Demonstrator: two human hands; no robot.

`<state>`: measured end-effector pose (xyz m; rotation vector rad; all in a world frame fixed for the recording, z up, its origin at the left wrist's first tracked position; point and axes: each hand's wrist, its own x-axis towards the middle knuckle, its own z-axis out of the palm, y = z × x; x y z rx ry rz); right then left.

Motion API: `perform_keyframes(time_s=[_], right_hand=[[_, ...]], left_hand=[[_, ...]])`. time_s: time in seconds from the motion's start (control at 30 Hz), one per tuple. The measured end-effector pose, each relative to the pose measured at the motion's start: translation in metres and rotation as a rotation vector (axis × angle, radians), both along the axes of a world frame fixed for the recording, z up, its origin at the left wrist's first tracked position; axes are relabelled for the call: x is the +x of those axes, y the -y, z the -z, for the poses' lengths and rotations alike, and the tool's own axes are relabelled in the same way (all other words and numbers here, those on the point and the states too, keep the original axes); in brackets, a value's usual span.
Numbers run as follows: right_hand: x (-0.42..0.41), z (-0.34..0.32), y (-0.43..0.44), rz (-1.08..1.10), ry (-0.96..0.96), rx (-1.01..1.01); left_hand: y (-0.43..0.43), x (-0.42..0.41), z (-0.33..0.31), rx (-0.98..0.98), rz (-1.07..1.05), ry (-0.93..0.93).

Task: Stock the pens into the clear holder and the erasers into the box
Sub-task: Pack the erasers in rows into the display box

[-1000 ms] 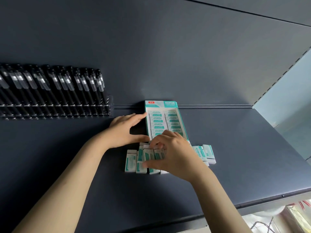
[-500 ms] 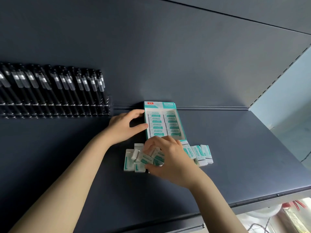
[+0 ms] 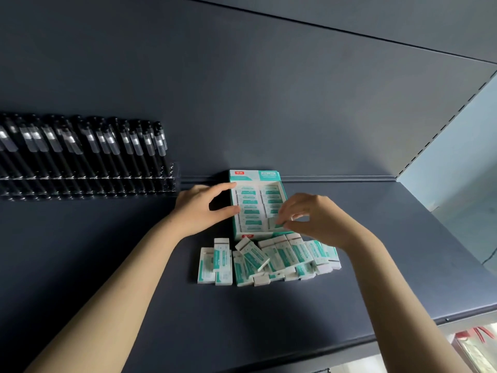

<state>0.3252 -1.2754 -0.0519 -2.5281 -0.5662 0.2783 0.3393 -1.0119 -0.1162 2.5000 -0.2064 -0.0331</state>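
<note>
Soft daylight enters from the right, where a pale wall (image 3: 457, 162) is bright and the lower right corner washes out. The matte dark shelf (image 3: 349, 292) and back panel (image 3: 269, 90) stay dim, with a faint sheen mid-panel. Glare streaks the clear caps of the pens (image 3: 88, 146). Shadows beneath the loose erasers (image 3: 223, 262) are faint and diffuse. Wide-angle distortion bows the shelf edges and fans the pens. Print on the eraser (image 3: 276, 223) pinched by the right hand (image 3: 320, 219) is too soft to read.
</note>
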Motion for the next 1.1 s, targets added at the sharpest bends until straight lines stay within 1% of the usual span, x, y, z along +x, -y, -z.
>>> perform_keyframes(time_s=[0.23, 0.47, 0.57, 0.77, 0.97, 1.1], right_hand=[[0.000, -0.006, 0.000, -0.026, -0.062, -0.060], [-0.004, 0.011, 0.008, -0.043, 0.009, -0.167], [-0.008, 0.012, 0.008, -0.034, 0.014, -0.145], [-0.037, 0.019, -0.016, -0.011, 0.185, 0.002], [-0.056, 0.033, -0.028, -0.032, 0.202, -0.050], [-0.055, 0.038, -0.028, -0.021, 0.217, -0.014]], left_hand=[[-0.005, 0.005, 0.012, -0.005, 0.007, 0.024], [-0.008, 0.011, 0.020, -0.015, 0.011, -0.012], [-0.008, 0.012, 0.020, -0.024, 0.010, -0.009], [-0.006, 0.009, 0.017, -0.022, 0.008, -0.012], [-0.006, 0.008, 0.014, -0.024, 0.010, -0.012], [-0.007, 0.009, 0.014, -0.089, 0.009, -0.051]])
